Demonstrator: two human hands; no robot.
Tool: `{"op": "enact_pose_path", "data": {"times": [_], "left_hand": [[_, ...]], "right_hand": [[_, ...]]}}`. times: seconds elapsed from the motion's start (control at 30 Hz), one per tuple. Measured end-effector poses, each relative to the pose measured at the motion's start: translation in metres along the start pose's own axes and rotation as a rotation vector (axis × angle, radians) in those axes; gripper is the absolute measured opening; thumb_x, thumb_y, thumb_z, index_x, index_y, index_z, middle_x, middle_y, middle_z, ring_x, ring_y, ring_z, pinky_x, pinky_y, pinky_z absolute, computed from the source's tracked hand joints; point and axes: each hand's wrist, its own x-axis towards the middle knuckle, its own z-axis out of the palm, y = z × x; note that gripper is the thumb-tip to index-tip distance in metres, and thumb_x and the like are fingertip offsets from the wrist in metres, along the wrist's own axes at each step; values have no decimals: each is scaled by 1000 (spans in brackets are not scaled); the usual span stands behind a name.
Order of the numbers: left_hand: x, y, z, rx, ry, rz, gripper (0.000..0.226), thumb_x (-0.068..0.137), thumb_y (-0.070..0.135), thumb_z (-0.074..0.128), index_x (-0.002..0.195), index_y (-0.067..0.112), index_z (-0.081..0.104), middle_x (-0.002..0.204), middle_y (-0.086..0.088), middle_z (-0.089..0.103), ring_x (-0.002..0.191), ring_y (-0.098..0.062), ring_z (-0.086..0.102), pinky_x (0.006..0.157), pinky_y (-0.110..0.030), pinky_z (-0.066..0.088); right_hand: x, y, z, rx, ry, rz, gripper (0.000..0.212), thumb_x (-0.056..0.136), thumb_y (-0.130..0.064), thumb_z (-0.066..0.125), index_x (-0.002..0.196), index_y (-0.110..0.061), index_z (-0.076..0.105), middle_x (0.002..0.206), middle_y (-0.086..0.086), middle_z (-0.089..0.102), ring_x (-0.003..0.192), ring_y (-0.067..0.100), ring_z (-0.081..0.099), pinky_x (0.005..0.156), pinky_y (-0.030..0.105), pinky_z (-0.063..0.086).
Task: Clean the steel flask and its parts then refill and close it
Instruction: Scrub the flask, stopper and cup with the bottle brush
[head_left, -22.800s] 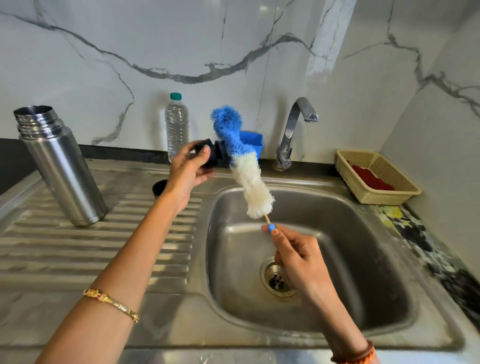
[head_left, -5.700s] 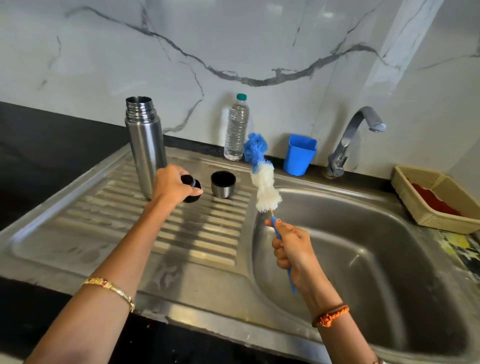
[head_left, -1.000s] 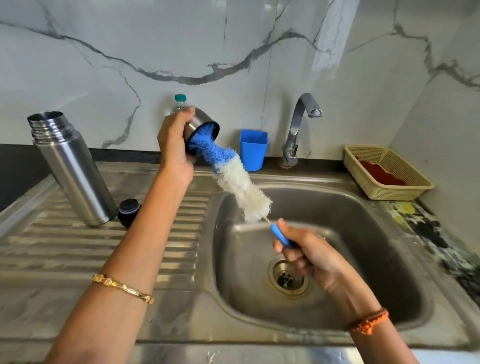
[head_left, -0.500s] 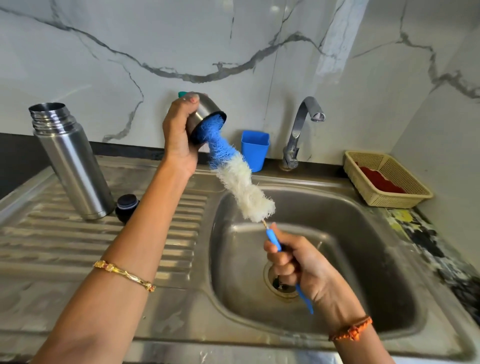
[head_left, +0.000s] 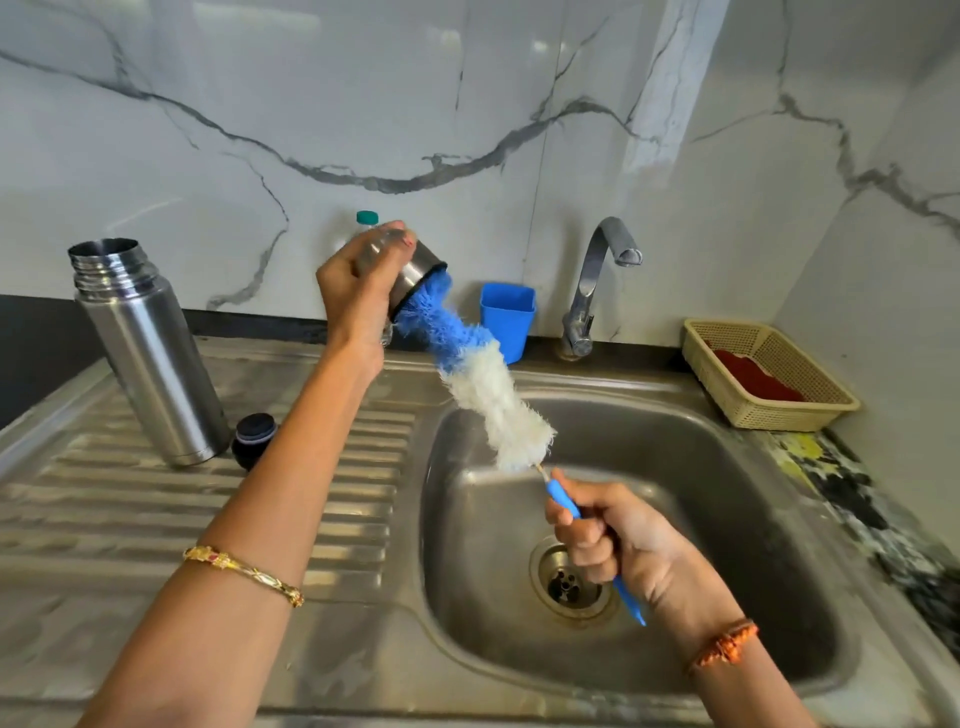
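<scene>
My left hand (head_left: 358, 291) grips the steel cup lid (head_left: 415, 273) above the sink's left rim, its mouth tilted down to the right. The blue tip of the bottle brush (head_left: 478, 379) is pushed into the cup. My right hand (head_left: 618, 540) grips the brush's blue handle over the basin. The open steel flask (head_left: 145, 353) stands upright on the ribbed drainboard at the left. Next to it lies the black stopper (head_left: 254, 436), partly hidden by my left forearm.
The sink basin (head_left: 727, 519) with its drain lies below the hands, and the tap (head_left: 597, 280) stands behind it. A blue plastic cup (head_left: 506, 317) and a water bottle (head_left: 367, 218) stand at the wall. A beige basket (head_left: 769, 374) sits at the right.
The cup and brush have stayed together over the last second. My left hand turned the cup slightly, and my right hand shifted a little on the handle.
</scene>
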Motion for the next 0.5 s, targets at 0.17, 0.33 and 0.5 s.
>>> {"op": "enact_pose_path", "data": {"times": [0.17, 0.33, 0.5], "left_hand": [[15, 8, -11, -363, 371, -205, 21, 84, 35, 64, 82, 16, 58, 88, -2, 60, 86, -15, 61, 64, -29, 55], [-3, -4, -9, -665, 126, -435, 15, 89, 29, 54, 87, 14, 54, 95, -11, 58, 93, -25, 57, 83, -37, 50], [-23, -16, 3, -544, 15, -537, 27, 86, 34, 60, 103, 13, 58, 97, -8, 64, 89, -21, 63, 77, -35, 56]], "right_hand": [[-5, 15, -10, 41, 268, -108, 45, 96, -38, 37, 61, -14, 54, 41, -9, 22, 31, 1, 15, 31, 11, 9], [-2, 11, 8, 24, 436, -265, 34, 98, -30, 39, 87, -11, 65, 42, -9, 31, 35, 2, 18, 32, 13, 13], [-4, 5, 34, -48, 410, -374, 26, 96, -22, 43, 89, -11, 65, 46, -8, 36, 36, 1, 21, 34, 13, 13]]}}
